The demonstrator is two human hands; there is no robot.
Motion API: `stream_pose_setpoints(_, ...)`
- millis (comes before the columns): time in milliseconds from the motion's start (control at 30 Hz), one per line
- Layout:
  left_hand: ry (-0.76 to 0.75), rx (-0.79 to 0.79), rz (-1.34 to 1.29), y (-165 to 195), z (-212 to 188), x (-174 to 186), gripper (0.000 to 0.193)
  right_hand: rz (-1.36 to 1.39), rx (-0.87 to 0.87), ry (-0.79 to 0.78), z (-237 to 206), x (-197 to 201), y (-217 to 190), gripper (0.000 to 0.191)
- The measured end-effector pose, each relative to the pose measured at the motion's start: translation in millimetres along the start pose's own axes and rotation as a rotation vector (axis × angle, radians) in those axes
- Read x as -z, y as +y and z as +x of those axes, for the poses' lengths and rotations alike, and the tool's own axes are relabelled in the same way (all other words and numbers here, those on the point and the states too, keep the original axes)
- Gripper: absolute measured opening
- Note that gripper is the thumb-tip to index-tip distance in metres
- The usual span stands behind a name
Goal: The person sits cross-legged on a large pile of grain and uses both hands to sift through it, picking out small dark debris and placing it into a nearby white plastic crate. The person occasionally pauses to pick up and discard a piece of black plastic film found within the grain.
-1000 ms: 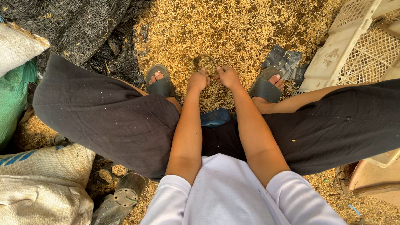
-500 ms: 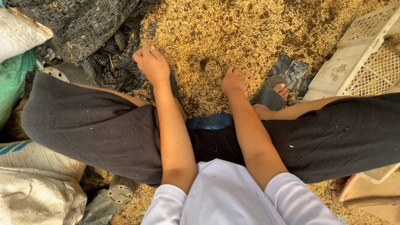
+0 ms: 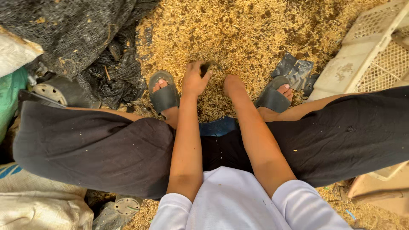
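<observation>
Since half a second ago, the left hand (image 3: 194, 79) has come back from the dark netting on the left to the middle of the husk pile, and the view has shifted slightly so that both sandals show again.

Head view: the person squats over a floor covered in golden husks (image 3: 238, 30). The left hand is curled, its fingers pinching a small dark curved piece (image 3: 209, 66) at the top of the hand, just above the husks. The right hand (image 3: 233, 84) sits just beside it, knuckles up, fingers tucked down into the husks; whether it grips anything, I cannot tell. Both forearms run down between the knees from white sleeves (image 3: 238, 204). Black trousers (image 3: 93, 149) spread wide to either side.

The left foot, in a dark sandal (image 3: 163, 96), rests close to the left hand; the right sandal (image 3: 272, 98) lies near the right hand. A crumpled dark wrapper (image 3: 296, 70) lies just beyond the right foot. Black netting (image 3: 72, 38) is heaped at the upper left, with a green sack (image 3: 10, 98) and pale sacks (image 3: 38, 208) along the left edge. A cream plastic crate (image 3: 366, 59) lies tilted at the upper right.
</observation>
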State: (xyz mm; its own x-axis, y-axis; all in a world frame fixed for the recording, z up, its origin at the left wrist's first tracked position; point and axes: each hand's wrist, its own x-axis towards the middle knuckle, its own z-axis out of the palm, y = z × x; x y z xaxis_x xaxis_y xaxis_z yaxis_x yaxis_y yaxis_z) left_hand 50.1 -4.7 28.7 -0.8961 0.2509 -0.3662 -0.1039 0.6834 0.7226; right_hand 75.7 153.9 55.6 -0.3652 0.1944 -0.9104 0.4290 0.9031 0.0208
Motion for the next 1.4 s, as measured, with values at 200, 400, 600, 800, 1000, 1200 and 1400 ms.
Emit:
stream_pose_setpoints(200, 0.075, 0.010, 0.105, 21, 12, -15, 0.041, 0.906, 0.275, 0.000, -20, 12, 33, 0.039)
stream_pose_setpoints(400, 0.003, 0.245, 0.029, 29, 32, -14, 0.027, 0.721, 0.300, 0.078, -25, -1, 53, 0.038)
stream_pose_setpoints(600, 0.047, 0.238, -0.143, 15, 26, -19, 0.035, 0.328, 0.336, 0.485, -27, -35, 60, 0.048)
stream_pose_setpoints(800, -0.005, 0.335, -0.012, 10, 15, -11, 0.043, 0.710, 0.664, 0.530, -39, -44, 23, 0.031)
stream_pose_setpoints(1000, -0.145, 0.433, 0.112, 15, 7, 1, 0.050, 0.264, 0.589, 0.720, -55, -37, 16, 0.058)
stream_pose_setpoints(1200, -0.073, 0.213, 0.106, 3, 5, -8, 0.033, -0.726, 0.564, 0.675, -39, -43, 15, 0.078)
stream_pose_setpoints(1400, 0.029, -0.085, 0.186, 3, 0, -22, 0.028, -0.682, 0.372, 0.532, -23, -49, -3, 0.063)
